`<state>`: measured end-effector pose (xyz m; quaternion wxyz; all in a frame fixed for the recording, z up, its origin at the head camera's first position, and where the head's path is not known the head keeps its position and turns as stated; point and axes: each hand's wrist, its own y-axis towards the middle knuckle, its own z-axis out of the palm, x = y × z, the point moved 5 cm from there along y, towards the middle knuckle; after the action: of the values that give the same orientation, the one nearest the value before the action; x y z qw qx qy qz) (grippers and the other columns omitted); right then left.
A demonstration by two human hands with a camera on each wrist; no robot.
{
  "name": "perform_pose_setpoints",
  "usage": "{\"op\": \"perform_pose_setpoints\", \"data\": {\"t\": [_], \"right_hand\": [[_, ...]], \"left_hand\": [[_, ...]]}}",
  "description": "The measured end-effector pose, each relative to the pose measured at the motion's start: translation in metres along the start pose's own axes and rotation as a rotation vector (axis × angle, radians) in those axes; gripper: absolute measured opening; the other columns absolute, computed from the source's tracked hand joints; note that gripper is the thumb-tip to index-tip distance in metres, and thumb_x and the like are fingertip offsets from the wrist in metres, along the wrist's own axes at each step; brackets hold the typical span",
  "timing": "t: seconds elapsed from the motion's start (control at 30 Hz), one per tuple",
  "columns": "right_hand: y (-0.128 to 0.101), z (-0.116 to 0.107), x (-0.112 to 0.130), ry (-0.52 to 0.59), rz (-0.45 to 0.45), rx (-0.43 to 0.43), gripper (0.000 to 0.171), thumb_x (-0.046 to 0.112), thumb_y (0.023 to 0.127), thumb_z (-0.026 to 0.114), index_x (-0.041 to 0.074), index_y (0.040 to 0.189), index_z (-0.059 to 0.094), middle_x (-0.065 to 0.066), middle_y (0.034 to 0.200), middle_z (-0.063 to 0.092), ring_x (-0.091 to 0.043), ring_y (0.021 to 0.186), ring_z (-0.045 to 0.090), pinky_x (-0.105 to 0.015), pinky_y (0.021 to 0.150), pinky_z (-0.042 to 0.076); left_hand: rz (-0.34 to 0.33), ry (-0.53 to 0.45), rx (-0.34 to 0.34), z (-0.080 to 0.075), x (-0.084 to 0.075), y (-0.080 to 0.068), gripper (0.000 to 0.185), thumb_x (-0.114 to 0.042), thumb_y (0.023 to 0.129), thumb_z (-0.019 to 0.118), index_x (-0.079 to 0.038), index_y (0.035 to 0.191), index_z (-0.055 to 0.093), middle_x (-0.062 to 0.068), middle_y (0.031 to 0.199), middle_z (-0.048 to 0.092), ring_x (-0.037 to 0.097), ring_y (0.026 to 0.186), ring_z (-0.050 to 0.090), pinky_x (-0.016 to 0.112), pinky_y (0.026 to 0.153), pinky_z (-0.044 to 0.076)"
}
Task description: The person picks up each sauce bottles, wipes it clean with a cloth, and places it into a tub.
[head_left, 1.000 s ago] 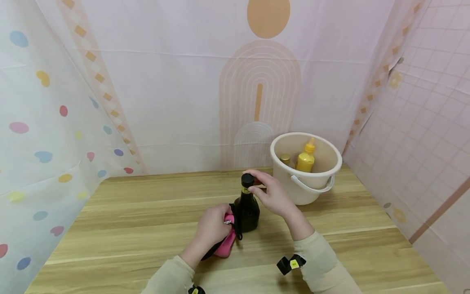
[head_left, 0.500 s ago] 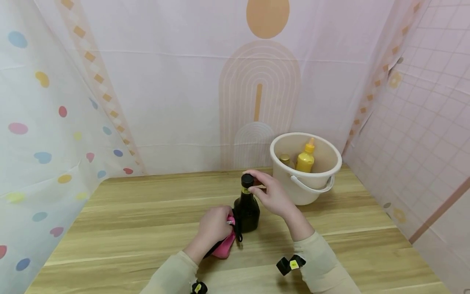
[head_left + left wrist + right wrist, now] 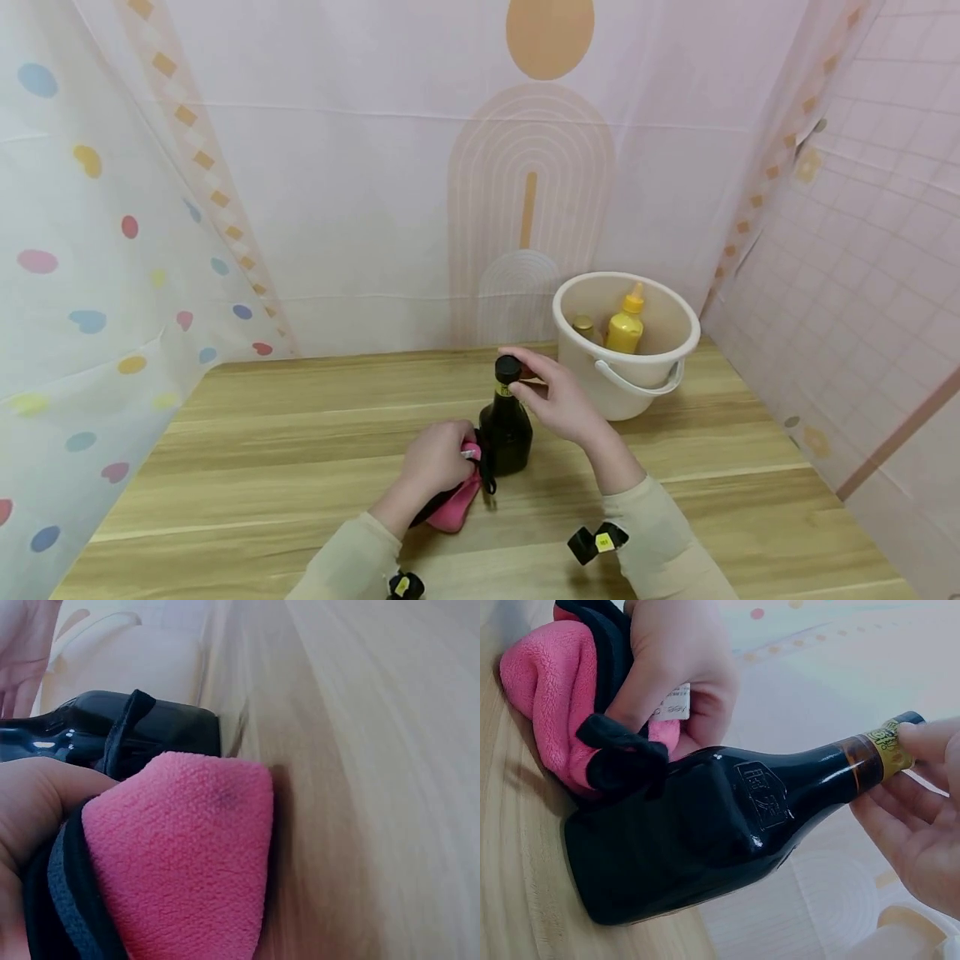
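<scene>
A dark glass bottle (image 3: 506, 437) with a black cap and a yellow neck band stands upright on the wooden table. My right hand (image 3: 558, 400) pinches its neck just below the cap, thumb on the near side. Bunched in my left hand (image 3: 438, 458) is a pink cloth (image 3: 456, 508) with dark edging and a white tag. The cloth touches the bottle's left side, and its black loop (image 3: 622, 754) lies against the glass in the right wrist view. From the left wrist, the pink pile (image 3: 187, 847) fills the middle, with the bottle (image 3: 165, 727) behind it.
Behind my right hand, at the back right, stands a cream bucket (image 3: 626, 392) with a handle. Inside are a yellow squeeze bottle (image 3: 624, 329) and a gold-capped container (image 3: 582, 325). Patterned curtains (image 3: 360, 208) hang along the table's back and sides.
My left hand has shifted only slightly, with the cloth staying against the bottle. The right hand keeps its pinch on the neck, and the bottle stays in place.
</scene>
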<state>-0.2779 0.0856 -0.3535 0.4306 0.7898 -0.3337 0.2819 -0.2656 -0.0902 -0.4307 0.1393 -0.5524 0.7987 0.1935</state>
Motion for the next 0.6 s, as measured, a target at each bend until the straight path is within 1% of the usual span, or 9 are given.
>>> {"op": "perform_pose_setpoints", "data": {"t": [0.07, 0.13, 0.2, 0.33, 0.43, 0.5, 0.6], "right_hand": [[-0.001, 0.001, 0.002, 0.007, -0.002, -0.017, 0.049, -0.002, 0.092, 0.064, 0.003, 0.139, 0.053, -0.018, 0.13, 0.059, -0.031, 0.11, 0.061, -0.037, 0.09, 0.052], [-0.002, 0.002, 0.004, -0.03, -0.009, -0.055, 0.052, -0.001, 0.09, 0.068, 0.003, 0.14, 0.053, -0.017, 0.128, 0.06, -0.029, 0.108, 0.062, -0.037, 0.089, 0.053], [-0.003, 0.003, 0.009, -0.105, -0.029, -0.104, 0.057, 0.002, 0.086, 0.073, 0.004, 0.14, 0.053, -0.017, 0.126, 0.06, -0.027, 0.106, 0.062, -0.036, 0.088, 0.053], [-0.004, 0.006, 0.023, -0.35, -0.111, -0.22, 0.06, 0.01, 0.081, 0.081, 0.003, 0.136, 0.057, -0.016, 0.121, 0.062, -0.027, 0.103, 0.061, -0.038, 0.086, 0.053], [-0.003, 0.007, 0.03, -0.494, -0.153, -0.29, 0.06, 0.017, 0.077, 0.085, 0.003, 0.13, 0.06, -0.014, 0.114, 0.063, -0.026, 0.093, 0.061, -0.038, 0.079, 0.052], [-0.002, 0.008, 0.032, -0.541, -0.149, -0.317, 0.06, 0.021, 0.075, 0.087, 0.004, 0.127, 0.062, -0.012, 0.11, 0.062, -0.023, 0.086, 0.059, -0.037, 0.075, 0.05], [-0.001, 0.008, 0.033, -0.569, -0.12, -0.341, 0.054, 0.024, 0.074, 0.088, 0.007, 0.119, 0.065, -0.01, 0.104, 0.061, -0.021, 0.08, 0.056, -0.034, 0.07, 0.049]], "left_hand": [[0.002, -0.032, 0.004, -0.003, 0.0, -0.002, 0.023, 0.0, 0.065, 0.067, -0.017, 0.073, 0.055, -0.006, 0.065, 0.05, 0.015, 0.059, 0.042, 0.031, 0.051, 0.035], [0.004, -0.055, -0.003, -0.006, 0.001, -0.004, 0.022, 0.0, 0.067, 0.068, -0.018, 0.075, 0.056, -0.007, 0.066, 0.051, 0.015, 0.059, 0.043, 0.031, 0.052, 0.036], [0.009, -0.067, -0.014, -0.009, 0.003, -0.006, 0.023, -0.001, 0.067, 0.069, -0.018, 0.076, 0.057, -0.007, 0.066, 0.052, 0.014, 0.06, 0.044, 0.031, 0.054, 0.038], [0.012, -0.091, -0.041, -0.017, 0.004, -0.01, 0.022, -0.001, 0.068, 0.07, -0.018, 0.079, 0.06, -0.008, 0.069, 0.055, 0.014, 0.062, 0.046, 0.032, 0.057, 0.04], [0.016, -0.107, -0.077, -0.025, 0.003, -0.013, 0.023, -0.001, 0.067, 0.07, -0.018, 0.08, 0.062, -0.009, 0.071, 0.058, 0.013, 0.063, 0.049, 0.033, 0.059, 0.043], [0.02, -0.112, -0.101, -0.031, 0.002, -0.014, 0.024, -0.001, 0.067, 0.07, -0.019, 0.081, 0.063, -0.009, 0.073, 0.06, 0.013, 0.065, 0.051, 0.034, 0.061, 0.044], [0.027, -0.128, -0.129, -0.039, -0.002, -0.017, 0.025, -0.001, 0.066, 0.07, -0.02, 0.083, 0.064, -0.01, 0.075, 0.061, 0.012, 0.066, 0.053, 0.034, 0.061, 0.045]]}}
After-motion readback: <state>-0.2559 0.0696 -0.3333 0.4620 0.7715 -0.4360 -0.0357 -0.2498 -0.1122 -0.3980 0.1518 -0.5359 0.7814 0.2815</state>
